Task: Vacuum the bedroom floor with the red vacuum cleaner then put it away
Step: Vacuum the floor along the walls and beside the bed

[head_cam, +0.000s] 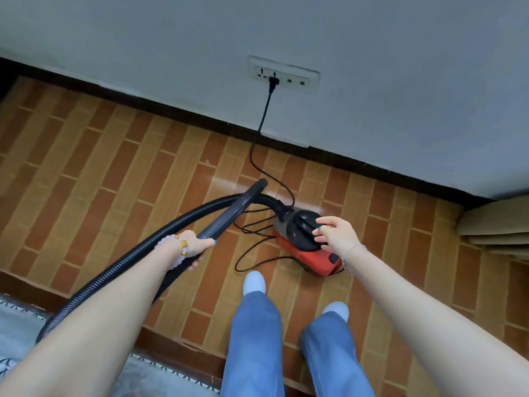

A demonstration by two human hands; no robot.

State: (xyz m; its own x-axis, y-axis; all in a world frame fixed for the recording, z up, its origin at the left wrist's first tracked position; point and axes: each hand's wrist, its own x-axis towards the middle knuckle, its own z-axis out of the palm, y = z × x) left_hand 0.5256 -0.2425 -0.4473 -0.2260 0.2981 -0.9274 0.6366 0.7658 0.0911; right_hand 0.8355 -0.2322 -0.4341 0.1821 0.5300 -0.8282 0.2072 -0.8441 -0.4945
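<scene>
The red vacuum cleaner (pixel 310 255) lies on the brick-patterned floor (pixel 114 167) in front of my feet, its black handle on top. My right hand (pixel 336 233) hovers over that handle with fingers spread, fingertips touching or just above it. My left hand (pixel 196 245) is closed around the black nozzle tube (pixel 232 212), which points up and away toward the wall. A ribbed black hose (pixel 126 260) loops from the vacuum's front round to the lower left. The black power cord (pixel 263 118) runs from the vacuum up to the wall socket (pixel 283 75) and is plugged in.
A grey wall with dark skirting runs diagonally behind the vacuum. Loose cord coils lie on the floor left of the vacuum. A patterned rug (pixel 17 319) edges the lower left. Stacked beige panels (pixel 498 224) sit at the right edge. My legs in blue trousers (pixel 254 339) stand below.
</scene>
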